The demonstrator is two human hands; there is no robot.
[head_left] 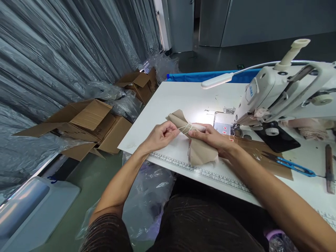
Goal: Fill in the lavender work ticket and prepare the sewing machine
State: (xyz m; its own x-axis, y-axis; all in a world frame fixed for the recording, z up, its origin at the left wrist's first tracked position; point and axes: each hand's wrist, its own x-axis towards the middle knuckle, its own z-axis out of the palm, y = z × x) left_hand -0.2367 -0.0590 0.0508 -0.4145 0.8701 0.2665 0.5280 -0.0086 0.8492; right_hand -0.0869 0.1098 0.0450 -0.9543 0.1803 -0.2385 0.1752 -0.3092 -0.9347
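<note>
A bundle of beige fabric pieces (202, 152) is held over the white table, with a pale cord (187, 128) looped around its narrow middle. My right hand (210, 136) grips the bundle just beside the loops, thumb on top. My left hand (165, 134) is closed in a pinch on the cord's end, to the left of the bundle, and the cord runs taut between the two. The bundle's ends fan out at the upper left and lower right of the loops.
The sewing machine (258, 94) stands on the white table (173, 96) at the right, under a lit lamp (217, 81). Blue thread snips (296, 166) lie near brown card. Open cardboard boxes (91, 115) and plastic bags are on the floor at left.
</note>
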